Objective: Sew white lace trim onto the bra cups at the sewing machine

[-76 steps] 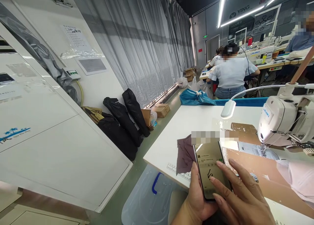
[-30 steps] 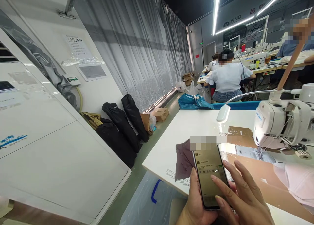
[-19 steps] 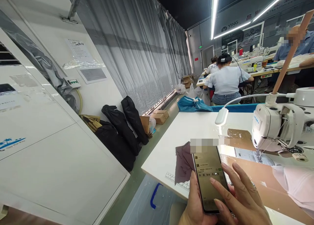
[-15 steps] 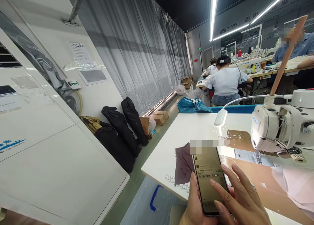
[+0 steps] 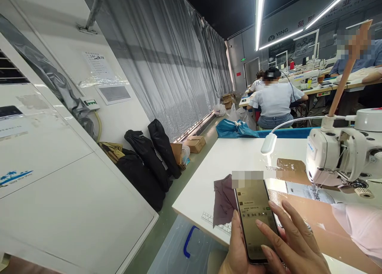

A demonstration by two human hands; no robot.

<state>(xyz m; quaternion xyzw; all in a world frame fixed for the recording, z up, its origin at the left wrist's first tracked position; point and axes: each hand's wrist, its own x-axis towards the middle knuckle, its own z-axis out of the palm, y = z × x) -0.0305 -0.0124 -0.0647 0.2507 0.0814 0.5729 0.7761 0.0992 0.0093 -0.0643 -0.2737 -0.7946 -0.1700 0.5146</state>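
Observation:
A smartphone (image 5: pixel 253 222) with a lit screen of text lies in my left hand (image 5: pixel 237 250), whose thumb runs along its left edge. Over the screen's lower right hovers my right hand (image 5: pixel 298 238), fingers spread and index fingertip at or just above the glass; I cannot tell if it touches. A crumpled mauve cloth piece (image 5: pixel 223 202) rests on the white table (image 5: pixel 198 186) left of the phone. To the right stands a white sewing machine (image 5: pixel 324 154), and pale pink fabric (image 5: pixel 362 226) lies below it.
A small lamp (image 5: pixel 268 143) on a bendy neck lights the tabletop. Below the table's left edge is a clear plastic bin with a blue handle (image 5: pixel 188 242). Black wrapped rolls (image 5: pixel 146 158) lean by a white cabinet (image 5: pixel 74 202). Ahead, a person (image 5: pixel 273 100) sits at another station.
The row of characters on the phone screen has changed. Both hands stay in nearly the same place, and the view has shifted only slightly.

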